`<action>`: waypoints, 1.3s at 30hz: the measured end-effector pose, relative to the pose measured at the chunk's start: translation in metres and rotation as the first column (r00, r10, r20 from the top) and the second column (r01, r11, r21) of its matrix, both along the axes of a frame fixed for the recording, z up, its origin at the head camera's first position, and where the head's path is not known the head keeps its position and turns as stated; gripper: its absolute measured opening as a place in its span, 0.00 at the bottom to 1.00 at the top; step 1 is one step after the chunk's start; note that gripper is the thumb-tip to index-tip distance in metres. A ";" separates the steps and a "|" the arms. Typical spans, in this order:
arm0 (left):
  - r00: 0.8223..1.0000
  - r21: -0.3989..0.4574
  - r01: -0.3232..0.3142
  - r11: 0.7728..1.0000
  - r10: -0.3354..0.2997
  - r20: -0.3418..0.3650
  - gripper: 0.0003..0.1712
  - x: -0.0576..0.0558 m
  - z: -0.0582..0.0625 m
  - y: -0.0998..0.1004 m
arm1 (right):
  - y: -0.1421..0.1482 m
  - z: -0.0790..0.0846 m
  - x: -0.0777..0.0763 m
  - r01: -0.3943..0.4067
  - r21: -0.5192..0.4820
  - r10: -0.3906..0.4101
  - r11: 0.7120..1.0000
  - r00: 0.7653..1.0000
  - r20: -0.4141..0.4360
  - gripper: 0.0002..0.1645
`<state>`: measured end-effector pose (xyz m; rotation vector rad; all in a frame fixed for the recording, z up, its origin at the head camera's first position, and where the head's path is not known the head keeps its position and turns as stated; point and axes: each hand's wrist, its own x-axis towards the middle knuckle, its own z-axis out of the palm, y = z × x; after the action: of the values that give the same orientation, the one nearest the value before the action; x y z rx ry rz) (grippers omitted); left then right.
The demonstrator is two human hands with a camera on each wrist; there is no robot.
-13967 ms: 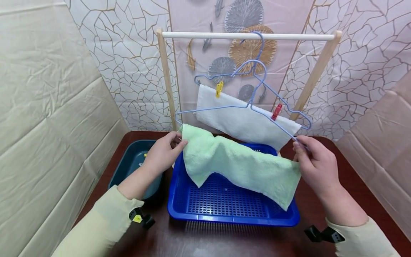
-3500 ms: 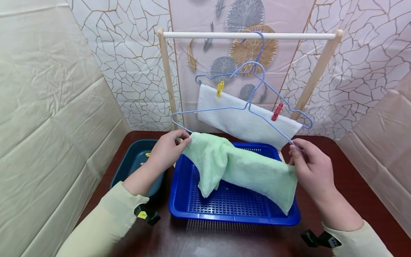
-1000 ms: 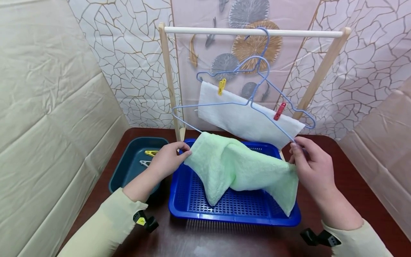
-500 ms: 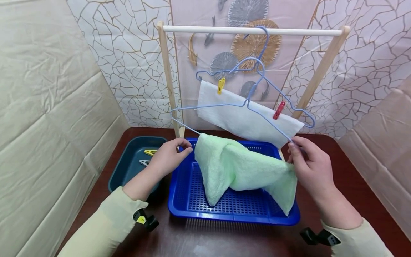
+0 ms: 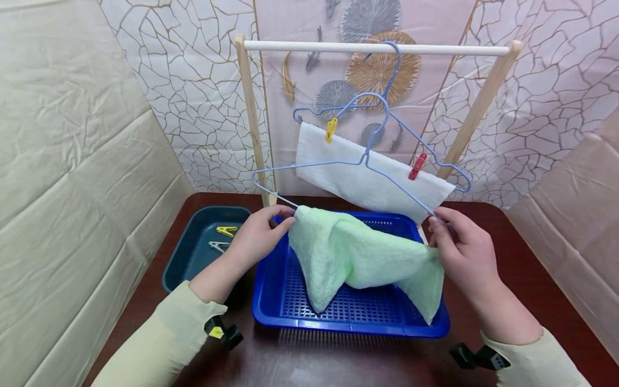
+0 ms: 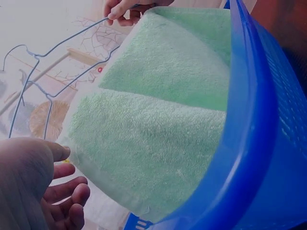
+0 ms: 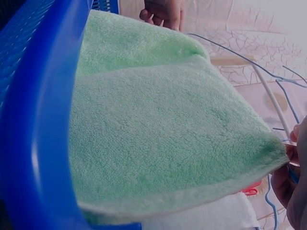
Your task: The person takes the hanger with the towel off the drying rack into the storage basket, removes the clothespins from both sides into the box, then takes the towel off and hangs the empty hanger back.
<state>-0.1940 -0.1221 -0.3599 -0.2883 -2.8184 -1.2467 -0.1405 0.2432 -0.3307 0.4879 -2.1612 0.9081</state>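
Observation:
A light green towel [image 5: 377, 263] hangs folded over the lower bar of a blue wire clothes hanger [image 5: 367, 153], above a blue perforated basket [image 5: 348, 326]. Its left part is bunched inward and droops to a point. My right hand [image 5: 465, 250] pinches the hanger's right arm together with the towel's right corner. My left hand [image 5: 258, 236] is at the towel's left upper edge, by the hanger's left end. In the left wrist view the thumb of the left hand [image 6: 29, 177] lies right at the towel's edge, and the fingers are loosely bent with nothing between them.
Behind, a wooden rack with a white rail [image 5: 314, 47] bears another blue hanger with a white towel [image 5: 353, 180], clipped by a yellow clothespin [image 5: 331, 130] and a red clothespin [image 5: 417, 166]. At left, a teal tray [image 5: 169, 269] holds yellow and white clothespins.
Over the last second my left hand let go of the towel's left corner, which dropped, then came back to its edge. Earlier the towel's left side hung flatter. My right hand keeps its grip.

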 end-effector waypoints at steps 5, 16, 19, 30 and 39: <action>1.000 0.031 0.007 0.999 -0.007 -0.021 0.17 0.002 -0.001 0.002 | 0.001 -0.001 0.001 -0.004 0.010 0.004 1.000 1.000 0.004 0.13; 0.999 0.029 0.015 0.999 -0.014 -0.052 0.09 0.005 -0.002 0.005 | 0.001 -0.003 0.002 0.008 0.026 -0.009 1.000 1.000 0.023 0.14; 0.998 0.017 0.019 1.000 -0.018 -0.065 0.07 0.005 -0.003 0.004 | 0.002 -0.004 0.002 0.007 0.027 -0.007 1.000 1.000 0.020 0.13; 1.000 -0.045 -0.004 0.999 0.003 -0.030 0.07 0.009 -0.003 0.001 | 0.002 -0.004 0.003 0.006 0.010 -0.006 1.000 1.000 0.012 0.13; 1.000 -0.063 -0.004 0.998 0.004 0.005 0.07 0.011 -0.002 0.001 | 0.004 -0.004 0.004 0.002 -0.028 -0.002 1.000 1.000 0.004 0.12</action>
<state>-0.1830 -0.1209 -0.3614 -0.2819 -2.8649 -1.1618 -0.1366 0.2469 -0.3347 0.4706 -2.1498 0.9373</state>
